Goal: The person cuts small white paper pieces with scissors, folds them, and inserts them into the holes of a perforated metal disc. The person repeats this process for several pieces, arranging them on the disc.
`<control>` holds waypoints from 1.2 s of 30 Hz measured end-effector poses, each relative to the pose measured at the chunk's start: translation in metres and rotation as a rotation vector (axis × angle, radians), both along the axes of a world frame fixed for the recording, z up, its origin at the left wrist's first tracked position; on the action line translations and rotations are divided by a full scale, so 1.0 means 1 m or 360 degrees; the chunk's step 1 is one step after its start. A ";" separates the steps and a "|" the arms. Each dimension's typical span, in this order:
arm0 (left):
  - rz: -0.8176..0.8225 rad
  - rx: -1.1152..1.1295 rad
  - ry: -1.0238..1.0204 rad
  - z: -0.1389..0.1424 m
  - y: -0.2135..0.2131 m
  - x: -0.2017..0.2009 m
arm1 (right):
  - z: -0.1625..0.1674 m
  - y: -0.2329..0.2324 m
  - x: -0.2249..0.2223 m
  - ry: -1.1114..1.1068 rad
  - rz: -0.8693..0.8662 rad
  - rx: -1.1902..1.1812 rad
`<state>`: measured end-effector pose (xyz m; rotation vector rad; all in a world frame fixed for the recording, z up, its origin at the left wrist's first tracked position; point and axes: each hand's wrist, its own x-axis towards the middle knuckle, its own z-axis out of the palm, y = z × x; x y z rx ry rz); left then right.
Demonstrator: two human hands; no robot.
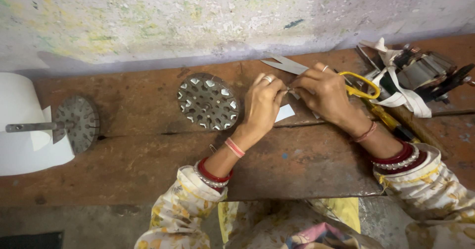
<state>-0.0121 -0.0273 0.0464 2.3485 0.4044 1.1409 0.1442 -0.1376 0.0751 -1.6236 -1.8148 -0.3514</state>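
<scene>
Floral sleeves (198,204) and red and pearl bangles are seen nearest the camera, at 6 o'clock. From them both hands reach up to the middle of a worn wooden bench (148,160). The left hand (261,105) is curled, its fingertips pinched on a small white slip (284,113) that juts out below it. The right hand (324,94) is closed in a pinch at the same spot, fingertips meeting the left; what is gripped there is too small to make out. Scissors (297,68) with yellow handles lie under the right hand, blades pointing to 10 o'clock, partly hidden.

Open bench is left between the hands and the near edge, which runs across at 6 o'clock. The far edge is met by a stained wall (198,16) at 12 o'clock. A slotted metal disc (208,101) lies just beside the left hand at 9 o'clock. A second disc (76,123) on a shaft rests well apart at the left edge against a white paper roll (20,125), cut off by the frame. At 2 o'clock a dark wound core (425,73) with white tape crowds the right side. A yellow-handled screwdriver (391,123) lies by the right wrist.
</scene>
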 end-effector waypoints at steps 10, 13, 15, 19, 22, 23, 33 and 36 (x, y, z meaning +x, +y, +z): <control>0.0077 0.0296 0.0337 0.003 0.003 -0.002 | 0.004 -0.002 -0.003 -0.0307 -0.0031 -0.0126; 0.0083 0.0308 0.0380 0.006 0.004 -0.003 | 0.006 -0.002 -0.003 -0.0290 -0.0003 -0.0144; 0.0078 0.0295 0.0401 0.007 0.003 -0.003 | 0.007 -0.003 -0.003 -0.0290 0.0003 -0.0144; 0.0065 0.0316 0.0404 0.008 0.004 -0.006 | 0.008 -0.004 -0.003 -0.0259 0.0000 -0.0142; 0.0063 0.0407 0.0355 0.006 0.005 -0.005 | 0.006 -0.004 -0.001 -0.0206 0.0034 -0.0095; 0.0063 0.0445 0.0333 0.005 0.005 -0.005 | 0.005 -0.004 0.000 -0.0188 0.0049 -0.0068; -0.0086 0.0401 0.0217 0.003 0.005 -0.005 | -0.002 -0.001 0.003 -0.0063 0.0130 -0.0020; -0.0102 0.0387 0.0229 0.004 0.006 -0.004 | 0.000 -0.001 0.001 -0.0050 0.0146 -0.0059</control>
